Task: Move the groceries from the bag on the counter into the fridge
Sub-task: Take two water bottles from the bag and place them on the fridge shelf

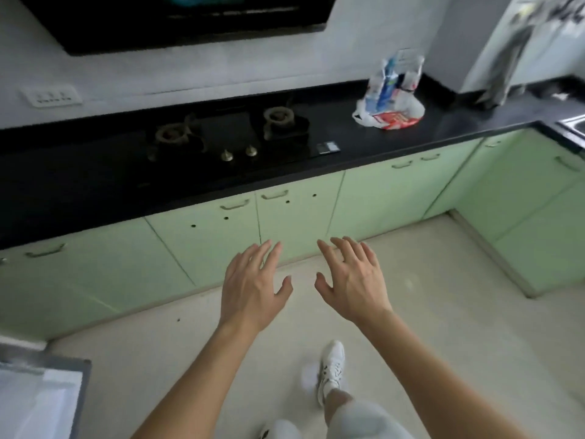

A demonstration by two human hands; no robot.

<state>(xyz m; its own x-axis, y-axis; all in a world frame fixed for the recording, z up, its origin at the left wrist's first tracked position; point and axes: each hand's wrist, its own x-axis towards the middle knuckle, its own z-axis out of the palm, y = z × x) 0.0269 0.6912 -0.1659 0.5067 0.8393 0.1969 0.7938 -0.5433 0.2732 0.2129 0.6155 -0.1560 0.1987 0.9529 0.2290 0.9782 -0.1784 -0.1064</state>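
Note:
A clear plastic grocery bag (392,99) stands on the black counter (364,144) at the upper right, right of the stove. Blue-and-white cartons stick up inside it, and a red-and-white package lies at its base. My left hand (250,289) and my right hand (354,280) are stretched out side by side over the floor, palms down, fingers spread, holding nothing. Both are well below and left of the bag, away from the counter. A grey-framed white panel (38,397) shows at the bottom left; I cannot tell if it is the fridge.
A two-burner gas stove (228,134) is set into the counter, under a black range hood (177,20). Pale green cabinets (395,198) run below and turn the corner at the right. A sink edge (574,126) shows far right. My feet stand on light floor tiles.

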